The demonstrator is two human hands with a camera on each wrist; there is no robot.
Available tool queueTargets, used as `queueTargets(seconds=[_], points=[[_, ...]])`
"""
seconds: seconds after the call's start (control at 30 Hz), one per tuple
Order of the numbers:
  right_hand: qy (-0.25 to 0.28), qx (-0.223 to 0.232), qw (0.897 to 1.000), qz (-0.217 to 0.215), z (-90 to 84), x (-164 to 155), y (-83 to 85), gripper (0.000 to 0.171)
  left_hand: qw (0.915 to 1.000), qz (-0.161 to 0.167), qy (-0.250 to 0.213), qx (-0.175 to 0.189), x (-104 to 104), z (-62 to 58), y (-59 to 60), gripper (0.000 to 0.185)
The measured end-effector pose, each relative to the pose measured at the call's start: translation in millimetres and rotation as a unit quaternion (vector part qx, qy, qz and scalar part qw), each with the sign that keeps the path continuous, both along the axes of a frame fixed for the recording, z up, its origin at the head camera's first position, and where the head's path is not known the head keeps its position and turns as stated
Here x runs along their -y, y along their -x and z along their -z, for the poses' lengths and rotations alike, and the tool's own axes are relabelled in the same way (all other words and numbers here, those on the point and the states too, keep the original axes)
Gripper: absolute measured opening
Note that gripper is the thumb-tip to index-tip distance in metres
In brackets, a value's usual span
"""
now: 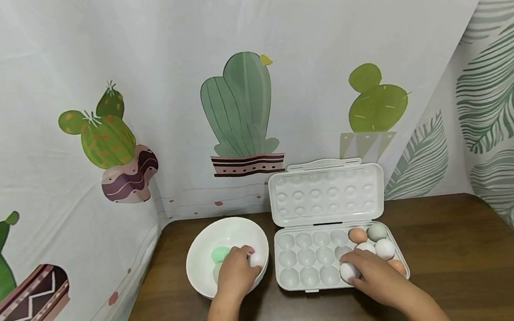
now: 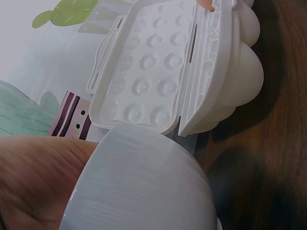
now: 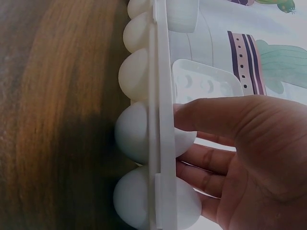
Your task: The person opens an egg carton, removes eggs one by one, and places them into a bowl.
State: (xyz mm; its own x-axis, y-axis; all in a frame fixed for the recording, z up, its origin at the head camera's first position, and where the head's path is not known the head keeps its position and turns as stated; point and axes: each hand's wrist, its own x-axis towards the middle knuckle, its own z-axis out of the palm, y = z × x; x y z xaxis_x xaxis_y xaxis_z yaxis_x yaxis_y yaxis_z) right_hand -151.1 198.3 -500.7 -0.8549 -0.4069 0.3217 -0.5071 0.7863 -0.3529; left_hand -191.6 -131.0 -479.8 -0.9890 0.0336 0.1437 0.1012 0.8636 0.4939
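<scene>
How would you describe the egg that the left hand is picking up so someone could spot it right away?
On the brown table, left of the open white egg tray, stands a white bowl. The left hand reaches into it, fingers curled round a white egg by the right rim. The other egg seen there, a pale green egg, lies untouched.

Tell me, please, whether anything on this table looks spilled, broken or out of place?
Nothing stands out. The egg tray sits flat with its lid propped open, the eggs look whole, and the bowl is upright. The left hand holds a white egg in the bowl; the right hand sets another into the tray.
</scene>
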Motion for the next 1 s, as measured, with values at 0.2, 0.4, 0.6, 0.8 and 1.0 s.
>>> queueTargets(seconds=[0.2, 0.4, 0.6, 0.8, 1.0], points=[[-0.001, -0.004, 1.0, 0.004, 0.2, -0.3, -0.2, 0.038, 1.0, 0.0, 0.001, 0.005, -0.8, -1.3, -0.7, 0.037], [-0.001, -0.003, 1.0, 0.007, 0.6, 0.4, -0.7, 0.038, 1.0, -0.003, 0.004, 0.006, -1.3, -3.4, -1.6, 0.036], [0.002, 0.01, 1.0, 0.009, -1.2, 0.4, -1.4, 0.037, 1.0, -0.003, 0.004, 0.008, -1.1, -4.2, -2.0, 0.035], [0.005, 0.017, 1.0, 0.018, -2.0, 0.7, -1.9, 0.038, 1.0, -0.004, -0.004, 0.003, -0.7, -5.0, -1.9, 0.033], [0.005, 0.017, 1.0, 0.018, -2.6, 0.2, -2.0, 0.038, 1.0, -0.002, -0.008, 0.002, -0.4, -6.2, -1.8, 0.029]])
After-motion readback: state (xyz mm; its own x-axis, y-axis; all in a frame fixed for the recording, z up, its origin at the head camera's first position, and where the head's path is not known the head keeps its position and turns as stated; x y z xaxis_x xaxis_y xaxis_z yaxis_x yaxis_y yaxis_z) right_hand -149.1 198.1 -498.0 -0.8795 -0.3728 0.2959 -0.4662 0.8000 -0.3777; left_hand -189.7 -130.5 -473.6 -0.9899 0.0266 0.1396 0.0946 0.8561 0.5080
